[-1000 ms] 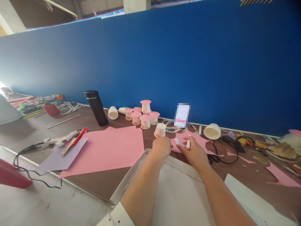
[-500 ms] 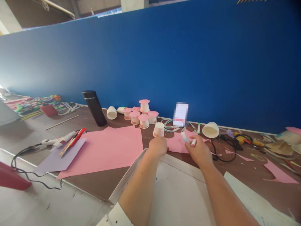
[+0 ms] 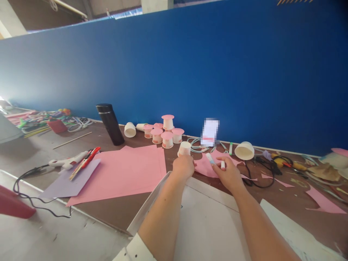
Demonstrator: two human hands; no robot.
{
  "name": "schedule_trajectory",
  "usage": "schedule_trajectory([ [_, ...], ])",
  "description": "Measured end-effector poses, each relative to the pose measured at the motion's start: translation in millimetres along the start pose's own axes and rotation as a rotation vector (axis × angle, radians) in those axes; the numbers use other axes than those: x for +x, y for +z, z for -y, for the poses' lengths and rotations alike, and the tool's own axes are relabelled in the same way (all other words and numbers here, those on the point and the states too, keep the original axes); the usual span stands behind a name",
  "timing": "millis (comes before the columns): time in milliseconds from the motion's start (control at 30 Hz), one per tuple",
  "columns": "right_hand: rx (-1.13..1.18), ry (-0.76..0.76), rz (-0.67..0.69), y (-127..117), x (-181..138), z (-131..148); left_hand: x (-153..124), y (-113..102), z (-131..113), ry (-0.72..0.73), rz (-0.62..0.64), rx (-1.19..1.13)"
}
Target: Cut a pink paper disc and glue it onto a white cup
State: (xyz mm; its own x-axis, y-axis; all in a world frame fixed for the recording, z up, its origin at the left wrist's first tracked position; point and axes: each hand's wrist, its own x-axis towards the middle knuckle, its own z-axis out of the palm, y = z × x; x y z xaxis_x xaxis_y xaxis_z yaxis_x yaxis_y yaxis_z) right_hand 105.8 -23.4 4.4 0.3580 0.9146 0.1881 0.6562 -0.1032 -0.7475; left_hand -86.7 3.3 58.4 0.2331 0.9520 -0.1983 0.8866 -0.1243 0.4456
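Observation:
My left hand (image 3: pixel 184 166) is closed into a loose fist at the edge of a pink paper cut-out (image 3: pixel 206 167), just in front of a small white paper cup (image 3: pixel 185 148). What its fingers hold is hidden. My right hand (image 3: pixel 227 173) is closed round a white glue stick (image 3: pixel 210 158) and a white cap (image 3: pixel 223 165), resting on the same pink cut-out. Both forearms reach over a white cardboard sheet (image 3: pixel 206 224).
A large pink sheet (image 3: pixel 122 172) lies left, with a purple sheet (image 3: pixel 70 181), glue gun (image 3: pixel 67 161) and red cutter (image 3: pixel 89 156). Behind stand a black flask (image 3: pixel 110 124), several pink-topped cups (image 3: pixel 165 132), a tipped white cup (image 3: pixel 244 150), cables (image 3: pixel 261 174) and pink scraps (image 3: pixel 324 203).
My right hand has shifted slightly and turned the glue stick so its tip points up and left. The left hand has barely moved.

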Motion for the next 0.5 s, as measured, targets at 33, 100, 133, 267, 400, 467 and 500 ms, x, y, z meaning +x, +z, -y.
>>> schedule_trajectory([
  [33, 0.076, 0.002, 0.024, 2.6, -1.2, 0.9, 1.5, 0.7, 0.8, 0.005, -0.030, -0.035],
  [100, 0.204, 0.027, 0.062, 5.8, -2.7, 2.1, 3.7, 1.6, 1.9, 0.028, -0.070, -0.081],
  [133, 0.237, 0.038, 0.072, 6.3, -2.8, 2.3, 4.2, 1.8, 1.9, 0.034, -0.081, -0.094],
  [267, 0.141, 0.019, 0.035, 4.5, -1.4, 1.4, 4.0, 0.4, 0.3, 0.021, -0.170, -0.136],
  [400, 0.052, -0.006, 0.052, 4.2, -0.9, 0.1, 3.4, -0.6, -0.9, 0.029, -0.306, -0.160],
  [467, 0.024, 0.010, 0.069, 4.7, -0.7, -0.6, 3.6, 0.1, -1.0, 0.037, -0.347, -0.154],
  [500, 0.007, 0.017, 0.063, 4.7, -0.4, -1.1, 3.7, 0.7, -1.2, 0.039, -0.359, -0.150],
])
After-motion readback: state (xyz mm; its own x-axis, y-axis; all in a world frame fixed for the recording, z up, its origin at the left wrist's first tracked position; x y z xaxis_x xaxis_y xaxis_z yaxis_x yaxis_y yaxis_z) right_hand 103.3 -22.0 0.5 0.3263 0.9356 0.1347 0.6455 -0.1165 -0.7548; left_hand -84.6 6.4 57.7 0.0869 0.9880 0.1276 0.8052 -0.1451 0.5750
